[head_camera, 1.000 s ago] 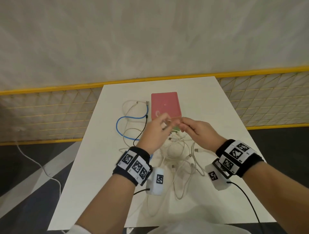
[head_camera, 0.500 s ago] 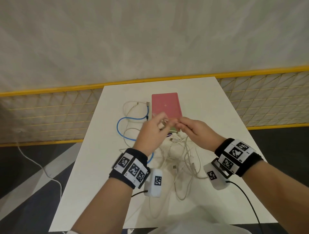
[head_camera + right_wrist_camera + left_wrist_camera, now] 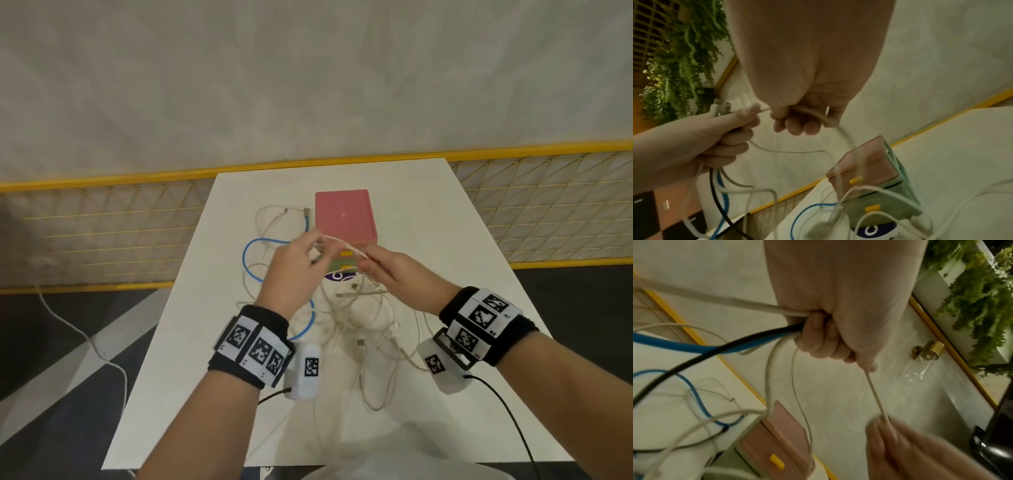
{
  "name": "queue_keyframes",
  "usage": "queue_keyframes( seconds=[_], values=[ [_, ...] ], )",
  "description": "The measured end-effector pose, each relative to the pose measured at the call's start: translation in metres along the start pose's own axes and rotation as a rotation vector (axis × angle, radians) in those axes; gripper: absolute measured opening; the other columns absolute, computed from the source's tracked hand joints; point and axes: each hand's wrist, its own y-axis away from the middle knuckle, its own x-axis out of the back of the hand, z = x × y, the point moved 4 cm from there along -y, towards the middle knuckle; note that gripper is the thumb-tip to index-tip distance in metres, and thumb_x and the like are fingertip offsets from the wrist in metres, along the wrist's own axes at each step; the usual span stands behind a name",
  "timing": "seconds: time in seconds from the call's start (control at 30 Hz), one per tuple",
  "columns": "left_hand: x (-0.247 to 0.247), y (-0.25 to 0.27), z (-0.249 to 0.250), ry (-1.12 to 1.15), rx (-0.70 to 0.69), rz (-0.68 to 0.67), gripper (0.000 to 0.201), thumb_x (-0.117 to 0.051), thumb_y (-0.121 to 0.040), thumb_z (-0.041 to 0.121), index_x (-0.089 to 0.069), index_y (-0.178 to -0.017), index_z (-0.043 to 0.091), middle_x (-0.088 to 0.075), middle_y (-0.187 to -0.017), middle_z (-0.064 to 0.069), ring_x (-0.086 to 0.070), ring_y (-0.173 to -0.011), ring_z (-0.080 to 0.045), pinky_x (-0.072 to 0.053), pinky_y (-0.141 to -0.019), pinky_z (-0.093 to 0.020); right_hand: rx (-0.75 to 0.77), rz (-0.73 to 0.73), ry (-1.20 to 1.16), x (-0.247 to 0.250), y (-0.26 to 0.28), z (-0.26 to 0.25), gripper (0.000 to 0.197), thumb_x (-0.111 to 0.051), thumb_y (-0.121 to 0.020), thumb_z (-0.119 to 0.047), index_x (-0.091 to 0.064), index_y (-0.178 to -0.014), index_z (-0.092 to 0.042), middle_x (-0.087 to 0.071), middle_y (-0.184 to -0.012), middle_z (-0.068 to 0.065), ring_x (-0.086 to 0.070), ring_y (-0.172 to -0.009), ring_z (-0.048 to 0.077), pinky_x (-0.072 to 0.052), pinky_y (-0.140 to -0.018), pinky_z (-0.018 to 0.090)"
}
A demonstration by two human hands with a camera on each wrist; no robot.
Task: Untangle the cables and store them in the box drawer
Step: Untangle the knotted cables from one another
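Note:
A tangle of white cables (image 3: 359,318) lies on the white table (image 3: 445,240) in front of the pink-topped drawer box (image 3: 344,216). My left hand (image 3: 294,267) grips a bundle of white, black and blue cables (image 3: 756,337) and pinches a thin white cable (image 3: 346,246) at its fingertips. My right hand (image 3: 387,274) pinches the same thin cable (image 3: 877,399), stretched taut between both hands above the box front. A blue cable (image 3: 253,246) loops on the table at the left. The box's yellow drawer handles (image 3: 856,180) face me.
A yellow-framed mesh fence (image 3: 102,226) runs behind the table. A white cord (image 3: 85,335) trails on the dark floor at the left. Black wires (image 3: 507,411) run from the wrist cameras. In the wrist views, green plants (image 3: 972,296) hang on a wall.
Both hands have drawn apart a little, so a short length of thin white cable now stretches between them. The cable pile beneath has shifted slightly.

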Motion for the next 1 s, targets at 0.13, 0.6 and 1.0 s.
queue_keyframes(
  seconds=[0.13,0.6,1.0],
  values=[
    [0.043,-0.002,-0.017,-0.005,0.0,0.223,0.029,-0.062,-0.089,0.047,-0.058,-0.075,0.023,-0.053,-0.064,0.004,-0.041,-0.054,-0.012,-0.039,-0.056,-0.031,0.032,-0.1,0.163,-0.001,-0.004,0.014,0.018,-0.047,-0.097,-0.017,-0.061,-0.087,-0.013,-0.046,-0.094,0.001,-0.047,-0.086,0.004,-0.041,-0.081,0.025],
    [0.084,0.016,-0.061,0.254,0.2,0.448,0.025,-0.063,-0.092,0.037,-0.057,-0.114,0.027,-0.058,-0.089,0.017,-0.057,-0.071,0.003,-0.046,-0.069,-0.019,0.043,0.294,0.397,0.024,-0.14,-0.066,0.027,-0.047,-0.095,-0.006,-0.064,-0.115,-0.001,-0.053,-0.112,0.022,-0.057,-0.098,0.034,-0.043,-0.084,0.036],
    [0.05,0.024,-0.075,0.246,0.165,0.315,0.013,-0.057,-0.096,0.03,-0.056,-0.087,0.021,-0.049,-0.066,0.014,-0.043,-0.059,-0.005,-0.038,-0.061,-0.02,-0.005,-0.67,0.435,-0.109,-0.083,-0.015,0.018,-0.054,-0.081,-0.008,-0.07,-0.087,-0.015,-0.068,-0.093,0.004,-0.056,-0.076,0.015,-0.049,-0.072,0.03]
  ],
)
